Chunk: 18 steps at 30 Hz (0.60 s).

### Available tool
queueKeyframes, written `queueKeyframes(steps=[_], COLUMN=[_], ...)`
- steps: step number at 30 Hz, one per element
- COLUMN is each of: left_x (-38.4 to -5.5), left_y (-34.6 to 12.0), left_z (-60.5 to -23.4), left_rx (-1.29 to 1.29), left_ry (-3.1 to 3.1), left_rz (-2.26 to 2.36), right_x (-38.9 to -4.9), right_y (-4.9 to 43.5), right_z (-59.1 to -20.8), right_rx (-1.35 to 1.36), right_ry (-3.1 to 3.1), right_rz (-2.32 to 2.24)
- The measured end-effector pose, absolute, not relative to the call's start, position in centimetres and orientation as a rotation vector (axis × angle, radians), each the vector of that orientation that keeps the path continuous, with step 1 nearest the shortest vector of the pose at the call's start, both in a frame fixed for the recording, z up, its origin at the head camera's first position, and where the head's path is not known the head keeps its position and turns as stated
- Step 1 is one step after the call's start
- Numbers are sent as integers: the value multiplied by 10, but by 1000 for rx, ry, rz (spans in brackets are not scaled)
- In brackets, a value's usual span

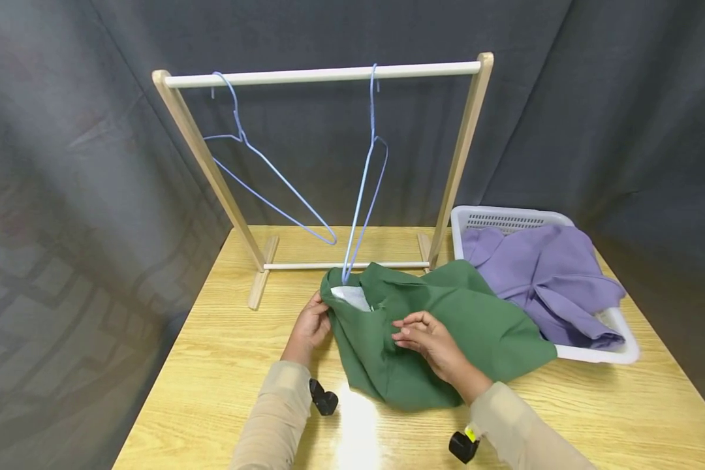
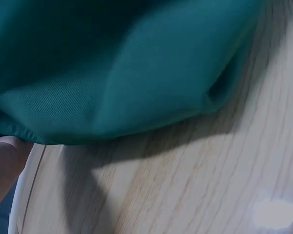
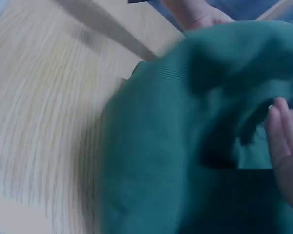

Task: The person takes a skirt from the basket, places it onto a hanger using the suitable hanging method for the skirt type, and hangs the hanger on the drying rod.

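A green garment (image 1: 446, 320) is spread over the table below a wooden rack. My left hand (image 1: 313, 324) grips its left edge beside an opening with a white patch (image 1: 352, 297) inside; in the left wrist view the cloth hides most of that hand. One end of a light blue wire hanger (image 1: 365, 196), hooked on the rail, reaches down into this opening. My right hand (image 1: 431, 343) is over the middle of the garment. In the right wrist view its fingers (image 3: 282, 124) are nearly straight and hold nothing.
The rack's white rail (image 1: 323, 75) also carries a second blue hanger (image 1: 270, 170) at the left. A white basket (image 1: 511, 219) stands at the right with a purple garment (image 1: 540, 274) in it. The green cloth reaches the basket's near side.
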<state>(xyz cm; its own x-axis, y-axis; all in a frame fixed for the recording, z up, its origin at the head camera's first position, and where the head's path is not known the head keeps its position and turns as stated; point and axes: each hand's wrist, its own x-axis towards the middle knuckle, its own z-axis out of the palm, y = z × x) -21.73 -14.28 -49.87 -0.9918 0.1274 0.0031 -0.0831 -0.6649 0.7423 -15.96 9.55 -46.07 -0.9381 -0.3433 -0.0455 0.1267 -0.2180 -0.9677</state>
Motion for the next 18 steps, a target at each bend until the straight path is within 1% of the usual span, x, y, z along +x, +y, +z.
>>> queueKeyframes(steps=[4, 12, 18], left_x=[-217, -216, -216], left_y=[-139, -137, -141], left_z=[-499, -500, -504], left_rx=[69, 40, -30], left_ry=[1216, 1237, 1350], left_rz=[2758, 2758, 2717], right_x=[-164, -164, -166], right_y=[92, 87, 95], right_z=[-462, -467, -466], right_rx=[-205, -187, -113], right_ry=[1799, 1951, 2253], right_rz=[-2130, -1966, -1862])
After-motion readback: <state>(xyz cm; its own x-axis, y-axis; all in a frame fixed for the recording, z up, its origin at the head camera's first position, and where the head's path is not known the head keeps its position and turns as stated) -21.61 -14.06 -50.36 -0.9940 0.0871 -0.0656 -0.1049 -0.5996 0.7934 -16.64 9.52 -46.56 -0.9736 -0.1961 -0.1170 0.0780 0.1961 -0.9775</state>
